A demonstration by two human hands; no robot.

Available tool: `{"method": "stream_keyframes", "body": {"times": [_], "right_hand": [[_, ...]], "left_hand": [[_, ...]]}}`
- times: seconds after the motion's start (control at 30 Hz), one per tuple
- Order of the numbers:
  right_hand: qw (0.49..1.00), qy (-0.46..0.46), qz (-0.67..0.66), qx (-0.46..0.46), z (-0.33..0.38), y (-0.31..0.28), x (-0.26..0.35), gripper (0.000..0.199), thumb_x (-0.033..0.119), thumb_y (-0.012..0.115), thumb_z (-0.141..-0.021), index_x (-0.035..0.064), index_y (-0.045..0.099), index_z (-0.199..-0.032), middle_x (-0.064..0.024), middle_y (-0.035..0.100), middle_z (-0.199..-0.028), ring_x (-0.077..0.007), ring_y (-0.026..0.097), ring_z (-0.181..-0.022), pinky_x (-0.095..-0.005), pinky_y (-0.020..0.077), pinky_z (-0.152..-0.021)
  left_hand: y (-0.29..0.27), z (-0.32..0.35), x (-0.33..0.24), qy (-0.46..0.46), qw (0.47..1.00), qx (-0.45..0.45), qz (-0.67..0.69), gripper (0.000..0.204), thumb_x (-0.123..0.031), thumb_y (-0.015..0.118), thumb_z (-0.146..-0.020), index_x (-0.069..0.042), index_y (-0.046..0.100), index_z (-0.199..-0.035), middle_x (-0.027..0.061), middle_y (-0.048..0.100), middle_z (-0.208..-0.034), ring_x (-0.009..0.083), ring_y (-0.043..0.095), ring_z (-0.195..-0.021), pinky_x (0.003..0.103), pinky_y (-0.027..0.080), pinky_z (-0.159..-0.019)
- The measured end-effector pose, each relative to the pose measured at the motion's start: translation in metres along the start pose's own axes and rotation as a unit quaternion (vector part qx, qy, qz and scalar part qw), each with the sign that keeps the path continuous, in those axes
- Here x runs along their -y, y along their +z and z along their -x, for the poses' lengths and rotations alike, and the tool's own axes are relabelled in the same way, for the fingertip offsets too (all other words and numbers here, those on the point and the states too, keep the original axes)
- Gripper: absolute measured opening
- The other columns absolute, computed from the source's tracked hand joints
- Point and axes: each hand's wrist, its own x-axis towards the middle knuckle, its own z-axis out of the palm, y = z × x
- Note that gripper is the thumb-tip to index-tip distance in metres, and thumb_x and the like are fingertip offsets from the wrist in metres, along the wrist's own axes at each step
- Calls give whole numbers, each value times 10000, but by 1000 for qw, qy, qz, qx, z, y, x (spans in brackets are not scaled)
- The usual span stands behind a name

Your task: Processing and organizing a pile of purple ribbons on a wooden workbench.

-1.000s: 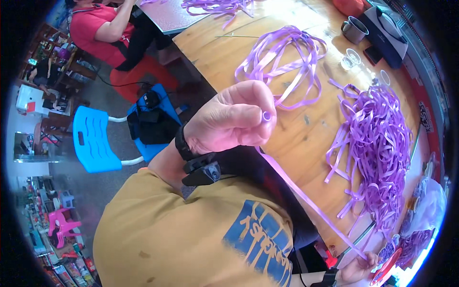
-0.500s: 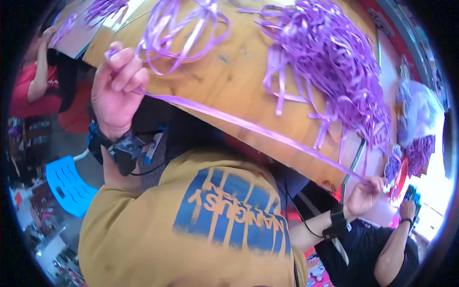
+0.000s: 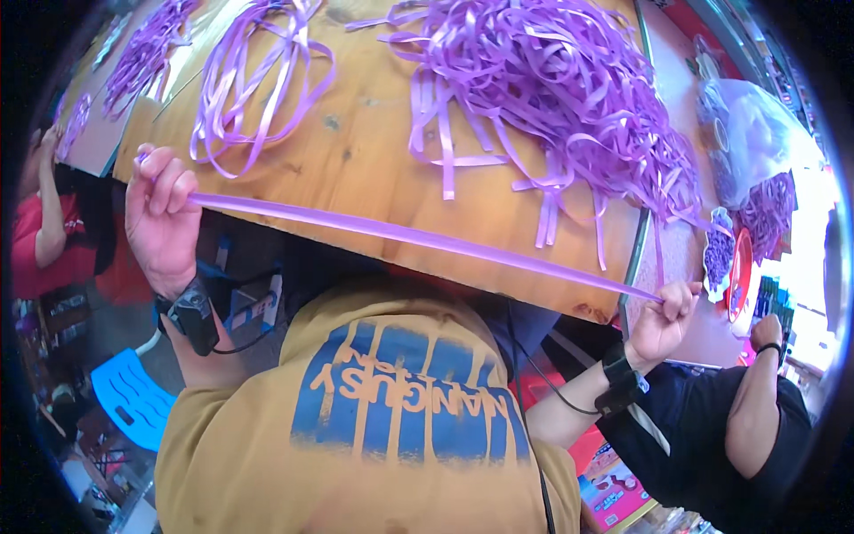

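Observation:
A purple ribbon (image 3: 418,237) runs taut between my two hands, along the near edge of the wooden table (image 3: 356,169). My left hand (image 3: 165,214) is closed on one end at the table's left corner, fingers curled inward. At the right, beyond the table's near corner, my right hand (image 3: 660,327) pinches the other end. A big tangled heap of purple ribbons (image 3: 569,98) lies on the table, with loose ends hanging toward me. Farther left lies a smaller looped bundle of purple ribbon (image 3: 258,80), near my left hand but apart from it.
More purple ribbons (image 3: 147,62) lie on a neighbouring table at the far left. To the right are a clear plastic bag (image 3: 756,125) and a red-rimmed container (image 3: 740,276). A blue chair (image 3: 133,400) stands at the left. Co-workers (image 3: 747,418) sit at both sides.
The view has shifted, so the table's things appear farther left. The ribbon stays stretched between both hands and looks straighter and tighter than before.

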Motion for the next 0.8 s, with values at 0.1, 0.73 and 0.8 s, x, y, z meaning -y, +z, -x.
{"method": "stream_keyframes", "body": {"times": [0.1, 0.73, 0.8], "right_hand": [[999, 5, 39, 0, -1, 5, -11, 174, 77, 435, -920, -54, 491, -1019, 13, 264, -640, -87, 234, -532, -239, 228, -499], [995, -16, 96, -8, 3, 7, -25, 173, 113, 464, -916, -25, 493, -1017, 20, 305, -645, -85, 275, -539, -231, 283, -516], [993, -30, 113, 10, 3, 8, -18, 158, 95, 487, -902, -16, 488, -1014, 25, 302, -646, -77, 268, -538, -231, 281, -514]], "left_hand": [[-2, 4, -19, 34, 998, -22, -49, 111, -20, 445, -889, 32, 452, -987, 40, 419, -761, 70, 307, -513, 229, 263, -502], [-32, -4, -22, 42, 995, -83, -43, 214, -7, 479, -874, 37, 440, -1080, 35, 441, -819, 67, 312, -541, 218, 282, -512], [-22, -8, -13, 38, 996, -67, -54, 203, -35, 506, -864, 9, 446, -1053, 29, 482, -822, 65, 340, -556, 218, 298, -537]]}}
